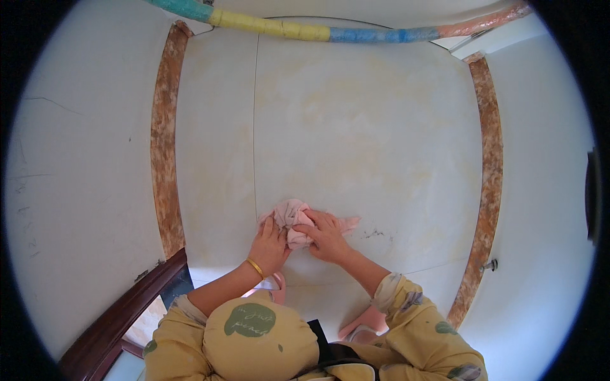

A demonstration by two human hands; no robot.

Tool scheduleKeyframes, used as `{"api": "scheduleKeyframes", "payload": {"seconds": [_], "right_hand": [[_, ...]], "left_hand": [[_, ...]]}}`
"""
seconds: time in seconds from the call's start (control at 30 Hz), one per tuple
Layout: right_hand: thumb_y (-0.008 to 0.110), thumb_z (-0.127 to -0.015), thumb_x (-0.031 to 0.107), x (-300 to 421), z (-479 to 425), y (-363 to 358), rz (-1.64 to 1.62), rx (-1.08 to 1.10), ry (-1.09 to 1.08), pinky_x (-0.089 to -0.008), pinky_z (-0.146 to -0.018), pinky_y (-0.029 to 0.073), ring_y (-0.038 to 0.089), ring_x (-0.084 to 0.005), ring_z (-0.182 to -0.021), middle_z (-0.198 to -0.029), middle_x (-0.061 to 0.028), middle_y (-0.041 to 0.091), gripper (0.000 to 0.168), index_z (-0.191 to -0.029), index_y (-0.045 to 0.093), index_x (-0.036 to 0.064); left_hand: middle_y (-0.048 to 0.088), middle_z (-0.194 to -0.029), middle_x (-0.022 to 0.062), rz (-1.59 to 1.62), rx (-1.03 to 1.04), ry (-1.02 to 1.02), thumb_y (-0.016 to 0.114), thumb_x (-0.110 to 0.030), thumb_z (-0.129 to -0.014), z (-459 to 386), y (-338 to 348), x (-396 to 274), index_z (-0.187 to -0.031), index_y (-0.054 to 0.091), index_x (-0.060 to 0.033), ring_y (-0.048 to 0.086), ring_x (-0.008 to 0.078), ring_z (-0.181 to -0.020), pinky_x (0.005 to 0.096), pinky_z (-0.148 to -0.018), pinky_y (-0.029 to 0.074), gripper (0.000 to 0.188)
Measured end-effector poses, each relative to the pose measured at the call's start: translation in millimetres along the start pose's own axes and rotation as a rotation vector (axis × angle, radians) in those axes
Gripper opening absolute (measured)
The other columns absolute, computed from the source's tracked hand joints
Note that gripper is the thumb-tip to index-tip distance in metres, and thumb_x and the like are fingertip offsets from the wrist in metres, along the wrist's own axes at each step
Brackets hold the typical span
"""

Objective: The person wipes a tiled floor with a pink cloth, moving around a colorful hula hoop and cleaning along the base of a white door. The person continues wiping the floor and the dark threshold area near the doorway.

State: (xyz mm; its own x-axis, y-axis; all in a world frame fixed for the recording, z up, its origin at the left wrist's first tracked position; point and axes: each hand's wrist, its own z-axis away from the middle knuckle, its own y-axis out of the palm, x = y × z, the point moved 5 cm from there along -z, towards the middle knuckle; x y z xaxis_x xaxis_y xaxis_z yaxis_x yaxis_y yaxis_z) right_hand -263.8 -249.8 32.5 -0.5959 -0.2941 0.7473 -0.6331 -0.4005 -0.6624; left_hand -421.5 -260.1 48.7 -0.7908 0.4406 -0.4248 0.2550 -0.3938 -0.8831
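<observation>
A crumpled pink cloth (299,238) is bunched between both hands, low in front of the person, over the pale tiled floor (362,128). My left hand (269,245), with a gold bracelet at the wrist, presses on the cloth's left side. On its right side my right hand (328,235) grips a fold between thumb and fingers. One end of the cloth sticks out to the right beyond that hand. Dark marks (375,233) show on the tile just right of the cloth.
Brown marbled skirting strips run along the left wall (166,143) and right wall (491,143). A metal doorstop (489,265) juts out at the right. A dark red wooden frame (128,305) stands lower left. Pink slippers (364,324) are below the hands. A colour-wrapped tube (381,35) crosses the top.
</observation>
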Motion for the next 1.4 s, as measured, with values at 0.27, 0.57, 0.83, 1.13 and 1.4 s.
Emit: {"api": "scheduleKeyframes", "payload": {"seconds": [0.27, 0.57, 0.83, 1.13, 1.4], "right_hand": [[0.063, -0.059, -0.003, -63.3, -97.8, -74.7, 0.035, -0.295, 0.18, -0.0413, -0.083, 0.045, 0.054, -0.0354, -0.098, -0.106, -0.0136, 0.057, 0.055, -0.111, 0.065, 0.017], [0.062, -0.063, -0.013, -172.0, -172.2, -181.9, -0.018, -0.516, 0.095, -0.0371, -0.084, 0.049, 0.057, -0.0326, -0.103, -0.12, -0.0143, 0.059, 0.066, -0.121, 0.061, 0.018], [0.063, -0.071, -0.001, -119.0, -110.2, -111.6, -0.036, -0.414, 0.114, -0.0366, -0.078, 0.048, 0.06, -0.0328, -0.095, -0.112, -0.0168, 0.062, 0.05, -0.117, 0.064, 0.018], [0.061, -0.083, 0.018, -5.9, -0.8, -12.7, 0.118, -0.205, -0.107, -0.0418, -0.077, 0.046, 0.059, -0.0309, -0.089, -0.103, -0.0149, 0.063, 0.032, -0.114, 0.066, 0.015], [0.057, -0.074, 0.0, -87.3, -64.0, -67.2, 0.102, -0.3, 0.237, -0.0451, -0.089, 0.043, 0.056, -0.0363, -0.108, -0.126, -0.0161, 0.056, 0.055, -0.124, 0.059, 0.021]], "left_hand": [[0.051, -0.131, 0.0195, -0.159, -0.133, -0.008, 0.062, -0.017, -0.079, -146.0, -39.2, 35.9, -0.115, 0.059, -0.0004, 0.048, 0.0313, -0.116, 0.0416, -0.09, 0.048, 0.04], [0.055, -0.125, 0.0124, -0.278, -0.42, 0.016, 0.06, -0.018, -0.084, -315.7, -60.8, 35.5, -0.108, 0.062, -0.0064, 0.05, 0.0283, -0.115, 0.0402, -0.094, 0.045, 0.027], [0.049, -0.131, 0.014, -0.243, -0.269, 0.134, 0.063, -0.017, -0.079, -211.4, -38.8, 32.7, -0.114, 0.059, -0.0041, 0.043, 0.0304, -0.123, 0.0369, -0.096, 0.044, 0.037], [0.056, -0.119, 0.0226, -0.186, -0.071, 0.125, 0.055, -0.016, -0.08, -4.0, 16.5, 6.9, -0.112, 0.06, 0.0028, 0.04, 0.0381, -0.126, 0.0442, -0.103, 0.039, 0.038], [0.045, -0.135, 0.0235, -0.28, -0.257, 0.129, 0.054, -0.013, -0.082, -152.3, -12.3, 19.5, -0.12, 0.056, 0.001, 0.038, 0.0349, -0.13, 0.0416, -0.108, 0.034, 0.041]]}}
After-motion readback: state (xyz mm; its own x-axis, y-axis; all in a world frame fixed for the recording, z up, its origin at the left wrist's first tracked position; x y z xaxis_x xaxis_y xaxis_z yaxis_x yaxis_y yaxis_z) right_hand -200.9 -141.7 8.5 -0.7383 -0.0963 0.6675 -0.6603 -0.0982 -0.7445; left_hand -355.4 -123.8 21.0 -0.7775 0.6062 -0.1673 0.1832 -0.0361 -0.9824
